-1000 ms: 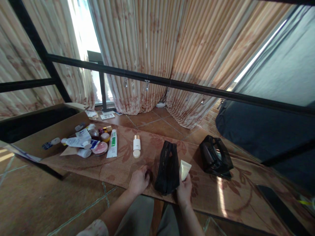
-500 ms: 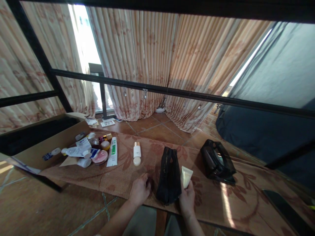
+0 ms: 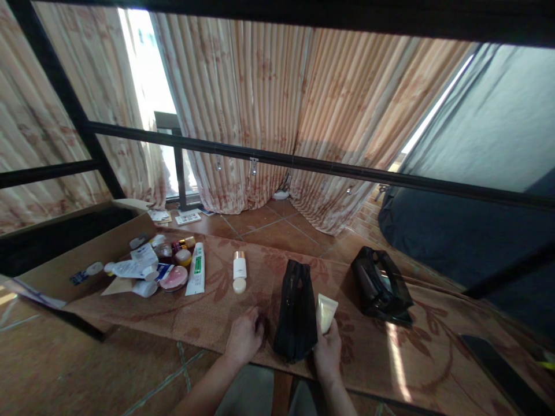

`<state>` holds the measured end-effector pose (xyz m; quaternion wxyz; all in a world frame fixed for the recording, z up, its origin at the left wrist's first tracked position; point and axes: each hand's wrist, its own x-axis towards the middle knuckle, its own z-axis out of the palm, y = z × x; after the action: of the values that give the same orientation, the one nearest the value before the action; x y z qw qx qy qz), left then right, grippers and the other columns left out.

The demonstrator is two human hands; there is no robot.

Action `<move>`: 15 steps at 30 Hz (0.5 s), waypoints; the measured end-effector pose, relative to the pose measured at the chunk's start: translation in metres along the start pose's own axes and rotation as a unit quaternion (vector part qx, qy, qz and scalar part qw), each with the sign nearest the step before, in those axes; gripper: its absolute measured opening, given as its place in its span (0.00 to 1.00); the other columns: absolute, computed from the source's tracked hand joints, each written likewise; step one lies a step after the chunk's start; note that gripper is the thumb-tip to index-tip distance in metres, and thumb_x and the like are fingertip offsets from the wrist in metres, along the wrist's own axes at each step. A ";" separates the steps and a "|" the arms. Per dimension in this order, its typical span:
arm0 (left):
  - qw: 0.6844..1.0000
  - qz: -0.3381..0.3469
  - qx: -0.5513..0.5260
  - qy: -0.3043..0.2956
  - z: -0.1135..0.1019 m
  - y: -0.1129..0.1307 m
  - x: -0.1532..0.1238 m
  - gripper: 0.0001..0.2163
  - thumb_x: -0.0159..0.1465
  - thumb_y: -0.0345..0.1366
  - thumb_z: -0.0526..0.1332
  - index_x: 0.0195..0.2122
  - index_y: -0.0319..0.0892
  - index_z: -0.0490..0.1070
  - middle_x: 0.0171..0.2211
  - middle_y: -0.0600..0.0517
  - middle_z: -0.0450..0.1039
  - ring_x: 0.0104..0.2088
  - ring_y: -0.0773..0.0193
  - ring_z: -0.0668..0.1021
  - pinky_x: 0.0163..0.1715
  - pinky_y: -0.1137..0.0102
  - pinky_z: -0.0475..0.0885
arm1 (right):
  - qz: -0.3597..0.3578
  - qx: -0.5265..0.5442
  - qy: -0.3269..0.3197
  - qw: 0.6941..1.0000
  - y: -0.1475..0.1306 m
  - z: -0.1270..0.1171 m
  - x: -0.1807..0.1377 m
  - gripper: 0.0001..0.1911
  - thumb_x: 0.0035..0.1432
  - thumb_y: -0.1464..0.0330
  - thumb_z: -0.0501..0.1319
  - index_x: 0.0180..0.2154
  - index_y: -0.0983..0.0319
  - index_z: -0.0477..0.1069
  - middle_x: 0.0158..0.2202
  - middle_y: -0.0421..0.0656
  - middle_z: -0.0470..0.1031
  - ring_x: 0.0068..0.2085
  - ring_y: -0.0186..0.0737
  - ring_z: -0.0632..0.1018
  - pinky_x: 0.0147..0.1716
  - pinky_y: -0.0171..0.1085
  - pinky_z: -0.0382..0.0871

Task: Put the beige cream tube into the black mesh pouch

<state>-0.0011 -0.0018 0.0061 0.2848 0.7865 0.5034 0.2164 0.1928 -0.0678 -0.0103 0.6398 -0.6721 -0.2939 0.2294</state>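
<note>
A black mesh pouch [image 3: 295,315] stands upright on the cloth-covered table, between my two hands. My right hand [image 3: 328,351] grips a cream-coloured squeeze tube [image 3: 326,312], its wide flat end pointing up, close against the pouch's right side. Left of the pouch, my left hand [image 3: 245,335] rests by the table's front edge with its fingers curled in; nothing shows in it, and a small gap separates it from the pouch. Beyond that hand lies a white bottle with a gold band [image 3: 239,267], and a small round cream-coloured piece [image 3: 239,285] touches its near end.
To the left, a toothpaste-like tube [image 3: 197,270] lies beside a heap of cosmetics, including a pink round case [image 3: 174,278]. A cardboard box [image 3: 97,245] stands behind them. On the right are a second black pouch [image 3: 381,286] and a dark flat phone-like object [image 3: 498,367]. A black metal bar [image 3: 277,156] crosses behind.
The whole view has shifted slightly. Both hands, the tube and the pouch keep almost the same places relative to one another.
</note>
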 end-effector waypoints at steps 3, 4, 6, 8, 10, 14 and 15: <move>1.000 -0.012 0.004 -0.005 -0.002 0.003 0.000 0.08 0.60 0.27 0.53 0.36 0.43 0.70 0.36 0.49 0.71 0.38 0.62 0.74 0.40 0.70 0.65 | -0.008 0.007 0.003 1.000 0.001 0.000 0.000 0.22 0.48 0.52 0.63 0.37 0.64 0.69 0.27 0.39 0.75 0.27 0.36 0.72 0.27 0.34 0.67; 1.000 -0.011 0.004 -0.003 -0.003 0.003 0.000 0.08 0.60 0.27 0.53 0.36 0.43 0.70 0.36 0.49 0.71 0.38 0.62 0.74 0.40 0.70 0.65 | -0.010 0.008 0.003 1.000 0.001 0.000 0.000 0.22 0.48 0.53 0.63 0.37 0.64 0.69 0.27 0.39 0.75 0.27 0.36 0.72 0.28 0.34 0.67; 1.000 -0.003 0.004 0.001 -0.002 0.002 0.000 0.08 0.60 0.27 0.53 0.35 0.43 0.70 0.36 0.49 0.71 0.38 0.62 0.75 0.40 0.70 0.65 | -0.011 0.008 0.000 1.000 0.001 0.000 0.000 0.22 0.48 0.53 0.63 0.37 0.64 0.69 0.27 0.39 0.75 0.28 0.36 0.72 0.28 0.34 0.67; 1.000 0.008 0.002 0.008 -0.001 0.000 0.000 0.08 0.60 0.26 0.52 0.35 0.43 0.70 0.36 0.49 0.71 0.38 0.63 0.75 0.39 0.71 0.66 | -0.010 0.003 -0.001 1.000 0.000 0.000 0.000 0.22 0.48 0.53 0.63 0.37 0.64 0.69 0.27 0.39 0.75 0.27 0.36 0.72 0.28 0.34 0.67; 1.000 0.019 -0.001 0.014 0.001 -0.001 0.000 0.09 0.60 0.26 0.52 0.35 0.43 0.69 0.36 0.49 0.71 0.38 0.63 0.75 0.39 0.71 0.66 | -0.008 -0.005 0.002 1.000 0.000 0.000 -0.001 0.22 0.48 0.53 0.63 0.36 0.64 0.69 0.27 0.39 0.74 0.27 0.36 0.71 0.28 0.34 0.67; 1.000 0.020 -0.004 0.012 -0.001 -0.001 0.000 0.08 0.61 0.27 0.52 0.35 0.42 0.69 0.36 0.49 0.71 0.38 0.63 0.75 0.39 0.71 0.66 | -0.004 -0.016 0.004 1.000 0.000 -0.001 -0.001 0.21 0.48 0.53 0.63 0.35 0.64 0.69 0.26 0.38 0.74 0.26 0.35 0.71 0.26 0.33 0.66; 1.000 0.015 -0.003 0.009 -0.001 -0.001 0.000 0.08 0.61 0.27 0.52 0.35 0.42 0.70 0.35 0.49 0.71 0.37 0.63 0.75 0.39 0.71 0.66 | -0.004 -0.015 0.001 1.000 0.000 -0.001 0.000 0.21 0.48 0.53 0.63 0.35 0.64 0.69 0.26 0.39 0.74 0.25 0.35 0.71 0.26 0.33 0.66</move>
<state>-0.0023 -0.0012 0.0069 0.2788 0.7910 0.4940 0.2293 0.1935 -0.0690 -0.0107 0.6307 -0.6808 -0.2991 0.2220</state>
